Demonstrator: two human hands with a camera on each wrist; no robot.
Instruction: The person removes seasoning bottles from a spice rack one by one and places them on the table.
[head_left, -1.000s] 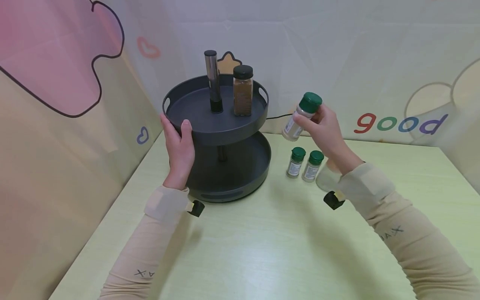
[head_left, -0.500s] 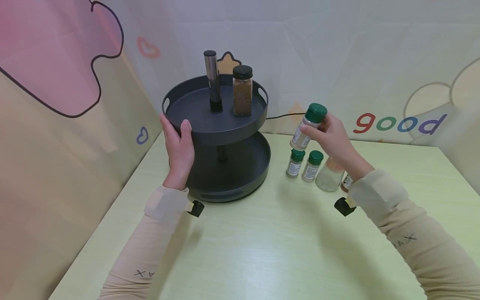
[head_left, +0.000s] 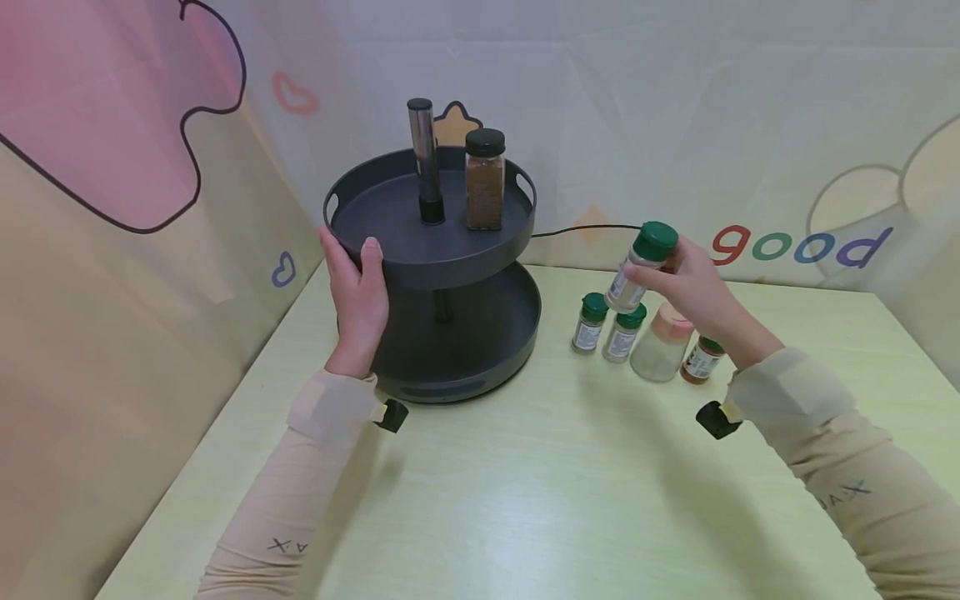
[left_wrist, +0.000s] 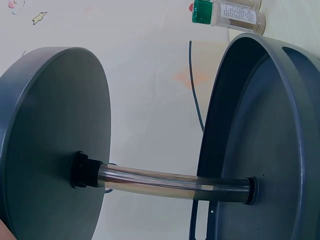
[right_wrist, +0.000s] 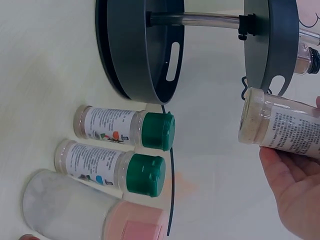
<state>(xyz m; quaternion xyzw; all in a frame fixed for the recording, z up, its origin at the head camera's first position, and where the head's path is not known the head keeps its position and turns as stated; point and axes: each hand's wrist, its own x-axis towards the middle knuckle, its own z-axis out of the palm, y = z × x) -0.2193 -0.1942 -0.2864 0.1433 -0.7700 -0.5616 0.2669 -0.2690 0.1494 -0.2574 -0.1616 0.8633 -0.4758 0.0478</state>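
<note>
My left hand (head_left: 358,304) rests against the outer wall of the upper tray of a dark two-tier turntable rack (head_left: 465,271), fingers at its left side and thumb in front. A square spice jar (head_left: 485,187) with black lid and brown contents stands on that tray, beside the metal post. My right hand (head_left: 693,279) grips a green-capped spice jar (head_left: 630,279), tilted and held in the air right of the rack. In the right wrist view, this held jar (right_wrist: 287,122) shows pale contents and a printed label; its cap is out of frame.
Two green-capped spice jars (head_left: 587,333) (head_left: 620,340) stand on the table right of the rack. Beside them are a clear jar (head_left: 656,354) with pink lid and a brown-filled jar (head_left: 701,363). A black cord (head_left: 585,227) runs along the back cloth.
My right hand has moved right and down with the spice jar, leaving the pink-lidded jar and brown-filled jar more visible. My left hand and the rack stay put.
</note>
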